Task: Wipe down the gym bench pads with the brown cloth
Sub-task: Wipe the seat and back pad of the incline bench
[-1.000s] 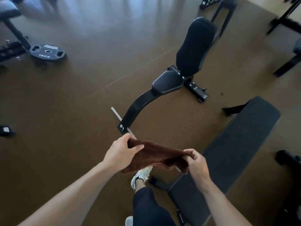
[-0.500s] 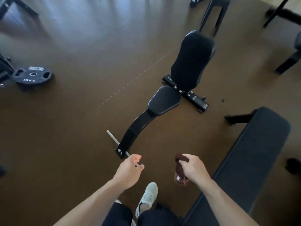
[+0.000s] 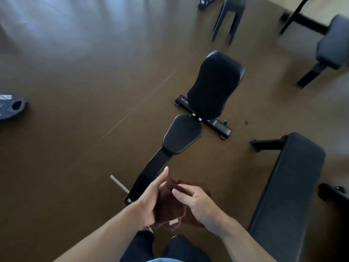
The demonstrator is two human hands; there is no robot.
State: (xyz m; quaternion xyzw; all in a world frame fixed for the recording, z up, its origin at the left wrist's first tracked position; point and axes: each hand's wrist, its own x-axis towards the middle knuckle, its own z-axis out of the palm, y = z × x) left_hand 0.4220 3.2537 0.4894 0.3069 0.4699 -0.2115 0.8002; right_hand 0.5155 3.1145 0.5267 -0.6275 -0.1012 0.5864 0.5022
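Two hands [image 3: 151, 197] [image 3: 198, 203] around one brown cloth [image 3: 170, 207], three benches [image 3: 181, 137] [image 3: 289, 184] [image 3: 334, 42] nearby

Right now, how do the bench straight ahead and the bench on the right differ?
The bench ahead has two separate pads: a small seat pad and a back pad tilted up. The right bench has one long flat pad. The bench ahead looks glossy black; the right bench looks duller and greyer. The bench ahead shows its whole frame; the right bench runs out of view. Both are dark, padded, standing on the brown floor, untouched.
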